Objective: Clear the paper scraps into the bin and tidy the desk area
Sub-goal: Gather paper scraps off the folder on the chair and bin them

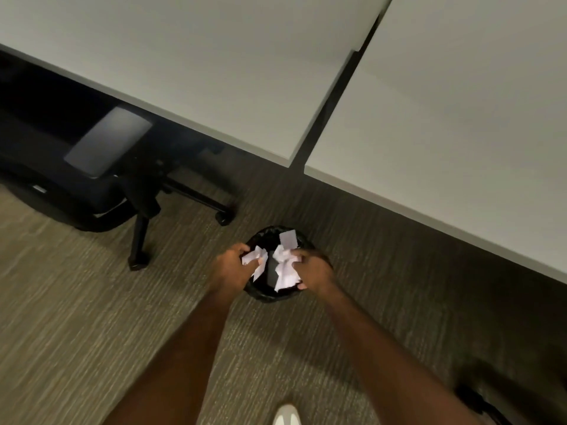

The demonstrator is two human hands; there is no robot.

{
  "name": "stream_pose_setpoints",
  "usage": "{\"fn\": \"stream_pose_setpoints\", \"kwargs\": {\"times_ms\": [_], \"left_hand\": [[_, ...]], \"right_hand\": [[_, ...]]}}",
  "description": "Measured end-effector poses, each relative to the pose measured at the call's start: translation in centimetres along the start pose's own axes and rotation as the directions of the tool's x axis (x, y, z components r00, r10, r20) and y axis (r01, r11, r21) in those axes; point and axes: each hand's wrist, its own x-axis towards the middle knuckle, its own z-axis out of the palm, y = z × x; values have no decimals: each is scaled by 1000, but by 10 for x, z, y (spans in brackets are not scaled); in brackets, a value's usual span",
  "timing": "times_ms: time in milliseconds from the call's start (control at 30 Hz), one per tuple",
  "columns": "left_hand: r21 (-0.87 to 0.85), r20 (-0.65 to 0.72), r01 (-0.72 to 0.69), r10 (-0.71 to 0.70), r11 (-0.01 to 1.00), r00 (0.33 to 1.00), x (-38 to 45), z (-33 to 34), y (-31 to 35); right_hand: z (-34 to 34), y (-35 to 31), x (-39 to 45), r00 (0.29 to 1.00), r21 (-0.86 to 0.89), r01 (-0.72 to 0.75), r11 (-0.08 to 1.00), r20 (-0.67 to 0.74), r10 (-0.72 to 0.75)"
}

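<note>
- both hands are held out over a small round bin (270, 297) lined with a black bag, which stands on the striped grey-brown carpet (76, 317) just in front of the desks.
- the left hand (228, 266) sits over the bin's left rim, fingers curled narrow around a few white paper scraps (256, 260); strips of paper poke out past the fingertips toward the middle of the bin.
- the right hand (313, 268) sits over the bin's right rim, fingers closed around a bigger crumpled wad of white paper (285, 268), with the thumb below and the other fingers on top.
- one flat rectangular scrap (287, 239) shows above the wad, at the far side of the bin's opening; whether it is pinched in the right hand or loose i cannot tell, as the picture is blurred there.
- the inside of the bin between the two hands looks dark; its contents cannot be made out.
- two pale desk tops fill the upper part of the view: a left desk (199, 62) and a right desk (460, 118), set side by side with a narrow dark gap between them.
- a black office chair (101, 167) with a grey armrest pad is tucked partly under the left desk, its wheeled base legs spreading over the carpet near the bin, apart from it.
- the toe of a white shoe (287, 415) shows at the bottom edge, between the forearms.
- a dark object lies at the lower right corner, too blurred to name.
</note>
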Motion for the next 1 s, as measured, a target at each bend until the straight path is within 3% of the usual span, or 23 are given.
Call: {"fn": "stream_pose_setpoints", "kwargs": {"times_ms": [100, 233, 467, 767, 1000], "left_hand": [[-15, 85, -36, 37, 999, 996, 5, 7, -6], [27, 88, -59, 56, 998, 995, 0, 11, -12], [159, 38, -235, 232, 959, 972, -29, 15, 27], [220, 43, -312, 310, 924, 950, -65, 46, 85], [272, 130, -500, 483, 822, 866, -117, 85, 101]], "right_hand": [[3, 4, 17, 999, -18, -10, 1000, 43, 10], [3, 21, 14, 997, 26, -63, 998, 34, 62], [-20, 33, -40, 995, -134, 84, 987, -34, -90], [-55, 55, -106, 970, -318, 219, 923, -30, -241], [-91, 95, -147, 934, -370, 168, 914, -235, -267]]}}
